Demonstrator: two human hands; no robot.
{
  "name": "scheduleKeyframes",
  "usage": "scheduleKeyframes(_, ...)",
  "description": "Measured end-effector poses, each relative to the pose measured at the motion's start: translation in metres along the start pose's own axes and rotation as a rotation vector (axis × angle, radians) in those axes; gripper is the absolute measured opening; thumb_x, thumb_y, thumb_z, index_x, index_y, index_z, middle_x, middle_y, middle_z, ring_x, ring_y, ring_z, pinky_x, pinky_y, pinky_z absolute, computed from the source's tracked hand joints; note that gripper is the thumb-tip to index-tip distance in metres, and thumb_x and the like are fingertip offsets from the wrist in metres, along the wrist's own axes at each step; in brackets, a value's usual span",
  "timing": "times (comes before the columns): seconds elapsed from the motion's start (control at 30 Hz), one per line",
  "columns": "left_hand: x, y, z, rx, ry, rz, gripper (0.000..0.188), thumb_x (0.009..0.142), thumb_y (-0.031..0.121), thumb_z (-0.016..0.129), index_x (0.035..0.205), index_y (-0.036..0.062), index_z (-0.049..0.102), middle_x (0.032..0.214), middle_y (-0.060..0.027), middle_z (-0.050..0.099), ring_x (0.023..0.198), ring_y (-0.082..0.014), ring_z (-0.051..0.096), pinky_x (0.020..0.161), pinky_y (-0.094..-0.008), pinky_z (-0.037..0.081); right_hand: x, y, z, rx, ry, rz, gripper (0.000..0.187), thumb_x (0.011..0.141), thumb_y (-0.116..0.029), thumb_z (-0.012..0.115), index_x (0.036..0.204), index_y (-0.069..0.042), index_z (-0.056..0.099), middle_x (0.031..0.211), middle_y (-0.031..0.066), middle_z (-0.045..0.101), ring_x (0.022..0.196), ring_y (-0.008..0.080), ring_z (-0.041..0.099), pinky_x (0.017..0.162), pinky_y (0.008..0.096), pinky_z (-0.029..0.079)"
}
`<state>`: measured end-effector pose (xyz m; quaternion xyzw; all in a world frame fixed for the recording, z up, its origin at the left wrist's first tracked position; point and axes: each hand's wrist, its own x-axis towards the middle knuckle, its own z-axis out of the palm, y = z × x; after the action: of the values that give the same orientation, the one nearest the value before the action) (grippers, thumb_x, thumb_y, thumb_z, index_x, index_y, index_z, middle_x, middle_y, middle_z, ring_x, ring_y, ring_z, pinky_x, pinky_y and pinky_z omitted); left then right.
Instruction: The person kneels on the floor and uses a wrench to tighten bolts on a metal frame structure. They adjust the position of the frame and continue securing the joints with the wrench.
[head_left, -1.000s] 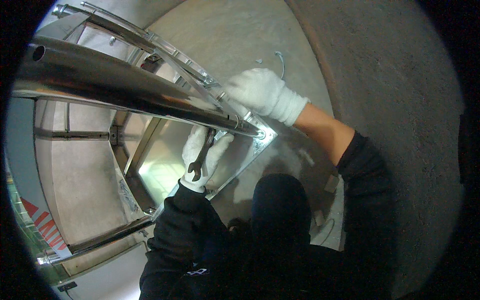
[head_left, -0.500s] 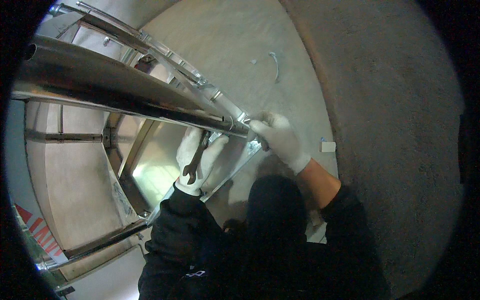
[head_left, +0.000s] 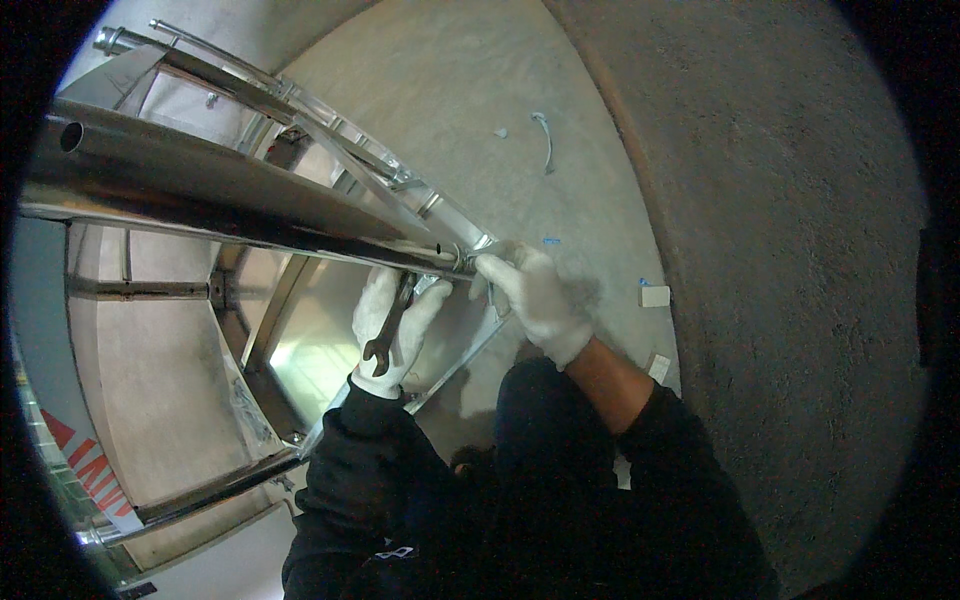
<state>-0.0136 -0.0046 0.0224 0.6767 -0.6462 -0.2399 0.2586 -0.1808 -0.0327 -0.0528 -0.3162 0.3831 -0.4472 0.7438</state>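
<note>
A long shiny metal tube (head_left: 240,195) slants from the upper left down to the middle, with small holes in its wall. Below its narrow-looking end, my left hand (head_left: 414,318), in a white glove, is closed on a dark open-end wrench (head_left: 379,347). The wrench's jaw points down toward my wrist. My right hand (head_left: 540,305), also in a white glove, has its fingers pinched together at the tube's end, beside a thin ring or wire loop (head_left: 461,258). Whatever lies between those fingertips is hidden.
A metal frame with bars and panels (head_left: 165,360) fills the left side. Behind the tube runs a ladder-like rail (head_left: 340,125). On the pale floor lie a bent strip (head_left: 546,140), a small blue piece (head_left: 551,241) and white blocks (head_left: 655,296). Dark rough ground (head_left: 790,250) borders the right.
My right hand has shifted left and slightly down, its fingers now closer around the tube's end. The left hand keeps the wrench in nearly the same place. The whole view has shifted slightly.
</note>
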Motion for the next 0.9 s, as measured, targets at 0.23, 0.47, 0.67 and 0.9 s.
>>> scheduleKeyframes(0.23, 0.000, -0.008, 0.003, -0.093, 0.022, 0.042, 0.034, 0.082, 0.017, 0.070, 0.111, 0.0008, 0.064, 0.099, -0.0104, 0.069, 0.091, -0.0206, 0.064, 0.084, -0.0326, 0.049, -0.002, -0.006, 0.006, 0.007, 0.014, -0.046, 0.017, 0.092, -0.019, 0.061, 0.090, -0.002, 0.060, 0.069, 0.0040, 0.064, 0.049, 0.0072, 0.052, 0.043, 0.0225, 0.041)
scheduleKeyframes(0.47, 0.002, 0.008, 0.002, -0.094, -0.045, -0.051, 0.033, 0.082, 0.015, 0.069, 0.112, 0.0004, 0.064, 0.098, -0.0097, 0.069, 0.089, -0.0187, 0.064, 0.083, -0.0309, 0.049, -0.007, -0.007, 0.003, -0.058, 0.025, -0.089, 0.015, 0.092, -0.016, 0.061, 0.090, -0.001, 0.060, 0.067, 0.0043, 0.064, 0.048, 0.0075, 0.052, 0.043, 0.0231, 0.041)
scheduleKeyframes(0.67, 0.000, -0.002, 0.003, -0.064, -0.010, -0.052, 0.037, 0.080, 0.014, 0.071, 0.113, 0.0031, 0.062, 0.104, -0.0145, 0.064, 0.096, -0.0263, 0.062, 0.087, -0.0358, 0.048, -0.004, -0.006, 0.003, 0.096, -0.037, 0.086, 0.016, 0.093, -0.017, 0.060, 0.099, -0.002, 0.061, 0.070, 0.0042, 0.064, 0.053, 0.0062, 0.052, 0.044, 0.0221, 0.039)
scheduleKeyframes(0.9, -0.001, -0.010, 0.006, -0.110, 0.008, -0.006, 0.030, 0.085, 0.011, 0.068, 0.113, 0.0021, 0.063, 0.095, -0.0044, 0.067, 0.086, -0.0144, 0.061, 0.080, -0.0283, 0.048, 0.002, -0.017, 0.004, -0.184, -0.015, -0.048, 0.019, 0.090, -0.018, 0.060, 0.089, 0.001, 0.062, 0.069, 0.0045, 0.062, 0.053, 0.0092, 0.055, 0.045, 0.0259, 0.041)
